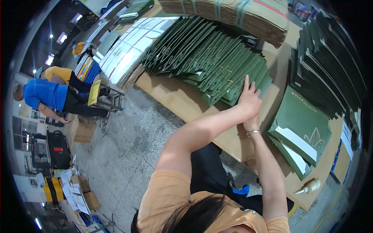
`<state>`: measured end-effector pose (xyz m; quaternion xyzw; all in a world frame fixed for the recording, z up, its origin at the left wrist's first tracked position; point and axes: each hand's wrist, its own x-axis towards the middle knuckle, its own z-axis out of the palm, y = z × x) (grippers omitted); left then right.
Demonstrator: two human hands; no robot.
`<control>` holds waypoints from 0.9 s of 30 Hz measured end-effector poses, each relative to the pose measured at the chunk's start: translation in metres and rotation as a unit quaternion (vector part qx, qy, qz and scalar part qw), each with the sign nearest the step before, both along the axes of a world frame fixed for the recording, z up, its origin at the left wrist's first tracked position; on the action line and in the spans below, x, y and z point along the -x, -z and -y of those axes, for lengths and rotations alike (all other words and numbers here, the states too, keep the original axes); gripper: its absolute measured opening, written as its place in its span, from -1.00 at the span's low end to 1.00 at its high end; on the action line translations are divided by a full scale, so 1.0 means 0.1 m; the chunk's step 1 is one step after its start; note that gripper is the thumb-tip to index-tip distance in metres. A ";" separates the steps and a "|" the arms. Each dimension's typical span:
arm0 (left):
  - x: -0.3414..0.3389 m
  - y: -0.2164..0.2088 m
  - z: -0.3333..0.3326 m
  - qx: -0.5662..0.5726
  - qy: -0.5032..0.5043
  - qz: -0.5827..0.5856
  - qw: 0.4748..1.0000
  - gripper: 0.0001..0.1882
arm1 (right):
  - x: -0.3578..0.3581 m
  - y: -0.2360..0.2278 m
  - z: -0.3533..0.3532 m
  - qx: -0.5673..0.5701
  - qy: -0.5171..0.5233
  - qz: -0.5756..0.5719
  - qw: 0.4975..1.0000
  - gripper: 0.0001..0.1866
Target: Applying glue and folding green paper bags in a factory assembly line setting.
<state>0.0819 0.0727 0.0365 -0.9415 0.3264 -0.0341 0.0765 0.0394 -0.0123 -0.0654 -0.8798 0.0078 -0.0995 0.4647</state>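
A fanned row of flat, folded green paper pieces with gold line patterns (210, 58) leans across the brown work table (171, 93). My left hand (249, 100) rests on the near right end of this row, fingers stretched out and slightly apart. Just beneath it, my right hand (251, 123) is mostly hidden by the left hand and wrist. Its fingers do not show, so what it touches cannot be made out. A bracelet (254, 132) circles the right wrist. Right of my hands lies a pile of green sheets with white flaps and a gold flower outline (297, 124).
Tall dark green stacks (326, 66) stand at the far right, and a strapped brown bundle (229, 15) behind the row. Glossy white stacks (132, 42) sit at the back left. A small squeeze bottle (309, 186) lies near the table's edge. Two people (48, 95) work at left.
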 end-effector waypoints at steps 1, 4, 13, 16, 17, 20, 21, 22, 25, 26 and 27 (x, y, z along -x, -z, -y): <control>-0.02 0.04 0.05 -0.017 0.023 -0.008 1.000 -0.69 | -0.01 0.02 0.14 0.023 -0.065 -0.011 0.998 -0.61; 0.03 0.06 -0.02 -0.081 0.029 0.018 0.996 -0.69 | 0.20 -0.69 0.23 0.099 -0.144 -0.232 0.957 -0.58; 0.72 -0.08 0.67 0.531 0.149 -0.056 0.832 -0.44 | 1.64 -2.46 1.49 -0.341 -0.160 -0.097 0.921 -0.64; 1.03 -0.27 0.97 0.551 0.193 -0.147 0.798 -0.47 | 1.84 -2.50 1.90 -0.301 -0.083 0.017 0.950 -0.63; 1.11 -0.16 1.04 0.534 0.183 -0.206 0.799 -0.45 | 1.82 -2.48 1.99 -0.243 0.032 0.044 0.969 -0.65; 1.17 0.09 1.19 0.394 0.152 -0.260 0.868 -0.46 | 1.84 -2.07 2.63 -0.084 0.291 0.020 0.953 -0.66; 1.22 0.26 1.32 0.369 0.136 -0.230 0.890 -0.54 | 1.93 -1.87 2.97 -0.049 0.277 -0.006 0.960 -0.62; 1.15 0.11 1.35 0.278 0.119 -0.300 0.905 -0.63 | 2.00 -1.76 3.25 0.046 0.231 -0.028 0.971 -0.57; 1.08 0.22 1.36 0.255 0.190 -0.195 0.928 -0.62 | 2.05 -1.22 3.81 0.086 0.167 -0.077 0.979 -0.50; 1.02 0.29 1.25 0.257 0.203 -0.176 0.928 -0.58 | 1.94 -1.12 3.70 0.194 0.129 -0.124 0.964 -0.49; 0.92 0.30 1.14 0.257 0.173 -0.174 0.935 -0.58 | 1.91 -1.25 3.59 0.322 0.105 -0.162 0.927 -0.47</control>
